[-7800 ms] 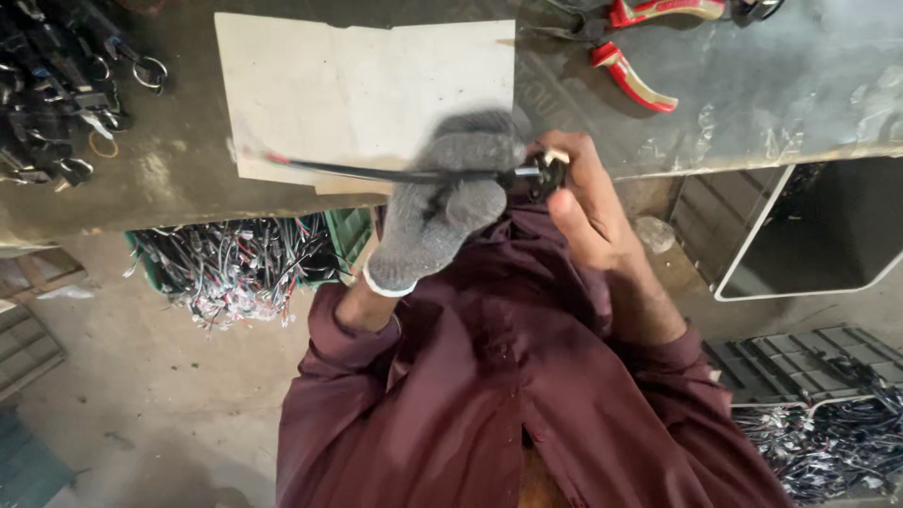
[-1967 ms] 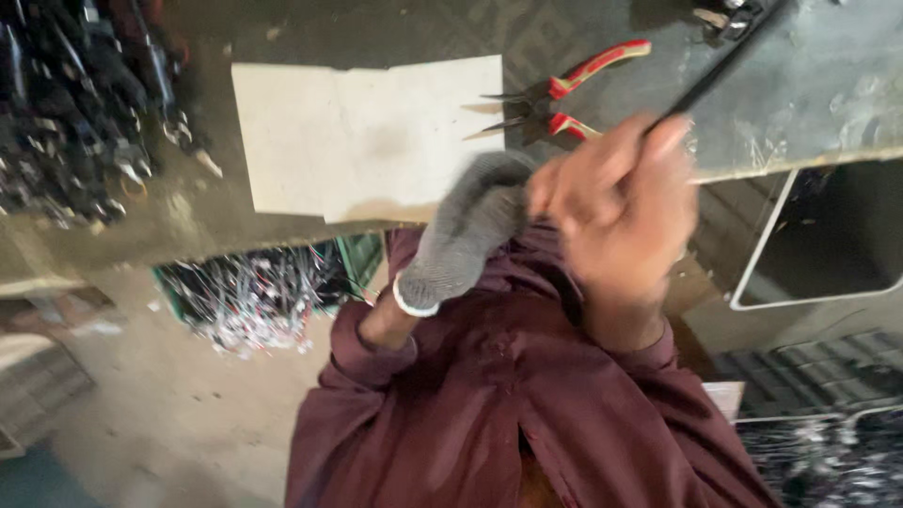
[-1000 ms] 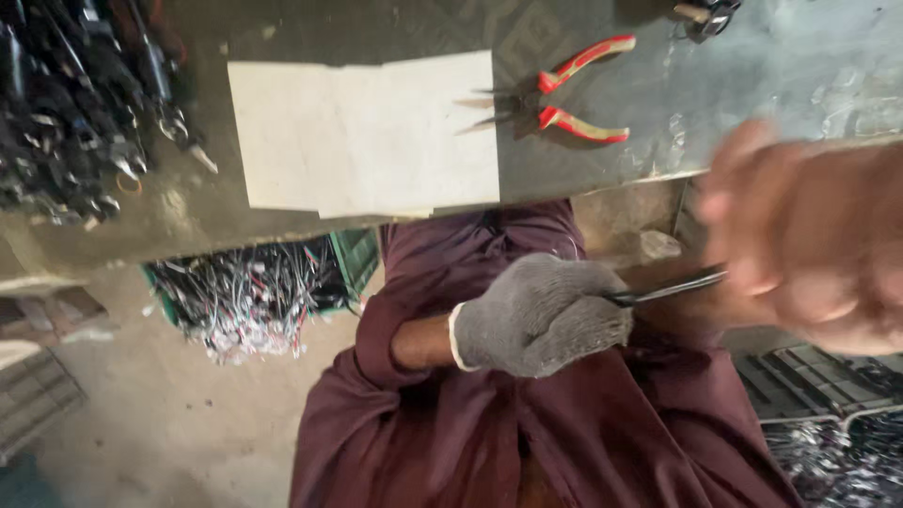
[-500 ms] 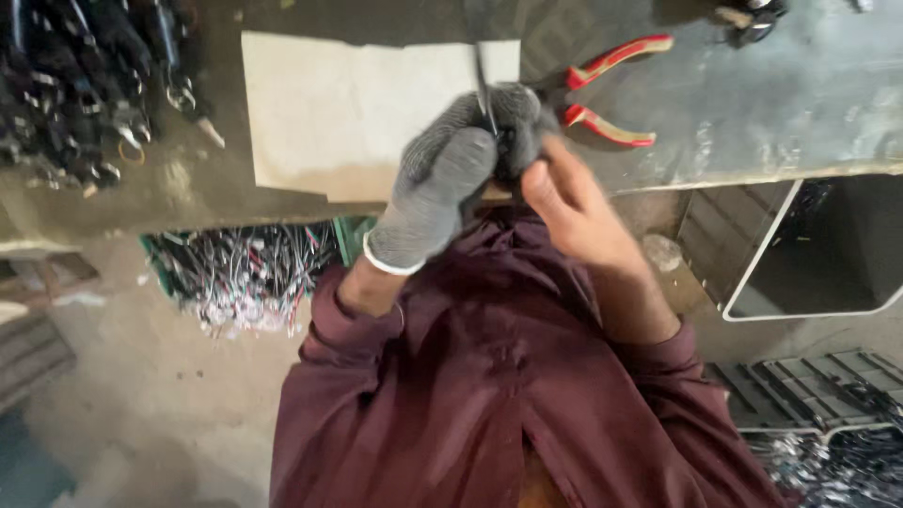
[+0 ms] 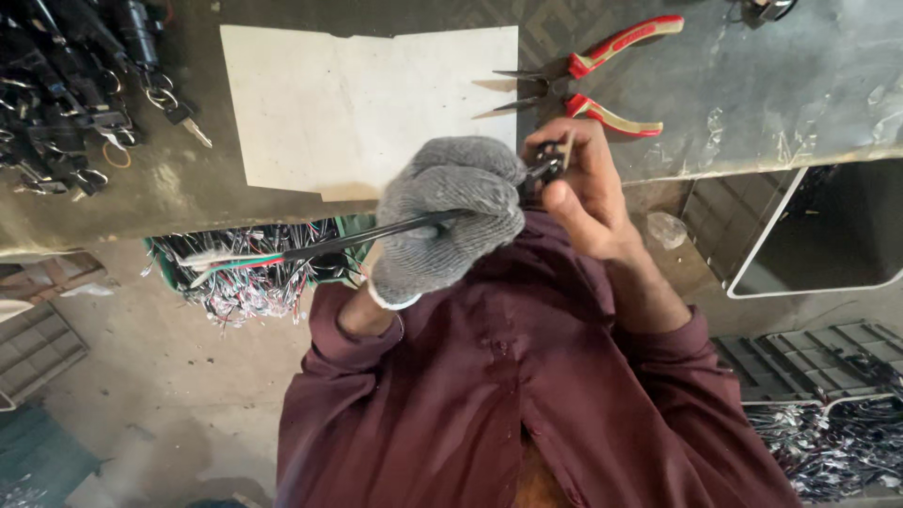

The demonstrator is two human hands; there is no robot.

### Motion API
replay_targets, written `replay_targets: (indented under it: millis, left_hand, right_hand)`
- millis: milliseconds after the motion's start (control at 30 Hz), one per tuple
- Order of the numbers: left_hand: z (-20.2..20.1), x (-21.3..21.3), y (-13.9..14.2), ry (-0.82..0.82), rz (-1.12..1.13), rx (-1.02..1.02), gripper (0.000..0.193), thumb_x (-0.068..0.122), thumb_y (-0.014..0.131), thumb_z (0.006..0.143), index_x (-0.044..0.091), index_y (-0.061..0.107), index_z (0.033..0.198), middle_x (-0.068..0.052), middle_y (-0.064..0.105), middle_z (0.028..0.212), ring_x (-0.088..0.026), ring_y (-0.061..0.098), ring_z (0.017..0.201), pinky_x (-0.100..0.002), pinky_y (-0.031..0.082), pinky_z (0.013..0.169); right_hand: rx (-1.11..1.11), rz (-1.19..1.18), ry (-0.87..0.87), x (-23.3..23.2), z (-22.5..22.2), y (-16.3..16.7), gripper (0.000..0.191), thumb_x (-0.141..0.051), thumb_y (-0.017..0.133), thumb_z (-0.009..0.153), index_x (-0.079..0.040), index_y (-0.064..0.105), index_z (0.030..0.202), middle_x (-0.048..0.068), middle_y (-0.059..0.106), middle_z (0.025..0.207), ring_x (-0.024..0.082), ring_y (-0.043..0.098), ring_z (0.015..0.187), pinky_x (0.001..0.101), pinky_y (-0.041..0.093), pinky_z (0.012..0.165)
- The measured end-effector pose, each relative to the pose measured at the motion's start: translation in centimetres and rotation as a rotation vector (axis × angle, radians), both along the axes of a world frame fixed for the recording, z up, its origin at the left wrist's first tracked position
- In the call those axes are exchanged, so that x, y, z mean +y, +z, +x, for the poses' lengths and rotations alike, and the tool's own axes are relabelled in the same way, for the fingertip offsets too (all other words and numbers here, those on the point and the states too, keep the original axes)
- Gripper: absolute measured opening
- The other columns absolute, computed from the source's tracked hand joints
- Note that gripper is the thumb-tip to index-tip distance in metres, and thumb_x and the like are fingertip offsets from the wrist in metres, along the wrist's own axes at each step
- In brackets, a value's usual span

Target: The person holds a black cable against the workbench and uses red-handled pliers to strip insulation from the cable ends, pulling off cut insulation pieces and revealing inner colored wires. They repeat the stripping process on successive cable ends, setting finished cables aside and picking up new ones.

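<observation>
Both hands on a black cable at the front edge of the surface.

We note the gloved left hand [image 5: 450, 218] with its fingers clamped around the black cable [image 5: 376, 233], whose loose end with coloured wires points left over a green crate [image 5: 245, 273] of wire bundles. The bare right hand [image 5: 583, 188] has its fingers pinched on the cable's black end piece [image 5: 548, 166]. Red-handled pliers [image 5: 583, 80] lie just beyond, beside a pale sheet [image 5: 367, 103]. A heap of keys [image 5: 75, 94] sits far left on the surface [image 5: 800, 85].
</observation>
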State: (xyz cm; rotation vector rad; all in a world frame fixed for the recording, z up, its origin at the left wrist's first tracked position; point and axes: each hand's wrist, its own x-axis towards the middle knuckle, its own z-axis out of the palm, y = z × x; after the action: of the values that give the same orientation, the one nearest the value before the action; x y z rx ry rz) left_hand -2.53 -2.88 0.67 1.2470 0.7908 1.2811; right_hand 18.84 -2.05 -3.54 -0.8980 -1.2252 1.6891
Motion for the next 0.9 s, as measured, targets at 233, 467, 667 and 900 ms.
replay_targets:
  millis: [233, 467, 667, 900]
  left_hand:
    - [1.4, -4.7, -9.3, -0.215, -0.714, -0.864, 0.032, -0.004, 0.059, 0.106, 0.008, 0.061, 0.135, -0.006, 0.064, 0.099, -0.011, 0.065, 0.081, -0.022, 0.055, 0.067]
    - [1.7, -7.1, -17.2, 0.220, -0.077, 0.420, 0.036, 0.009, 0.063, 0.100, 0.002, 0.060, 0.135, -0.011, 0.066, 0.122, -0.028, 0.064, 0.105, -0.040, 0.053, 0.088]
    - [1.4, -6.1, -13.9, 0.318, 0.185, 0.632, 0.049, 0.028, 0.076, 0.081, 0.003, 0.063, 0.120, -0.013, 0.065, 0.117, -0.033, 0.066, 0.104, -0.046, 0.054, 0.088]
    - [2.4, -5.8, -13.2, 0.227, -0.024, 0.637, 0.038, 0.016, 0.068, 0.089, 0.006, 0.063, 0.126, -0.011, 0.068, 0.117, -0.032, 0.067, 0.109, -0.042, 0.054, 0.094]
  right_hand:
    - [0.157, 0.126, -0.220, -1.6, -2.3, -2.0, 0.039, -0.023, 0.063, 0.111, -0.016, 0.035, 0.137, 0.019, 0.055, 0.123, 0.023, 0.053, 0.103, 0.0358, 0.047, 0.093]
    - [-0.690, 0.819, -0.306, 0.4, -1.3, 3.9, 0.046, -0.019, 0.087, 0.090, -0.009, 0.059, 0.125, 0.016, 0.058, 0.119, 0.034, 0.060, 0.108, 0.0471, 0.054, 0.096]
    - [-0.549, 0.719, -0.045, 1.8, -2.0, 7.1, 0.030, -0.015, 0.094, 0.087, -0.005, 0.074, 0.108, 0.008, 0.069, 0.108, 0.026, 0.070, 0.103, 0.0357, 0.057, 0.086]
    - [-0.511, 0.499, -0.116, 0.7, -2.3, 4.1, 0.019, -0.001, 0.086, 0.092, -0.001, 0.071, 0.104, 0.010, 0.069, 0.105, 0.020, 0.069, 0.091, 0.0296, 0.055, 0.077]
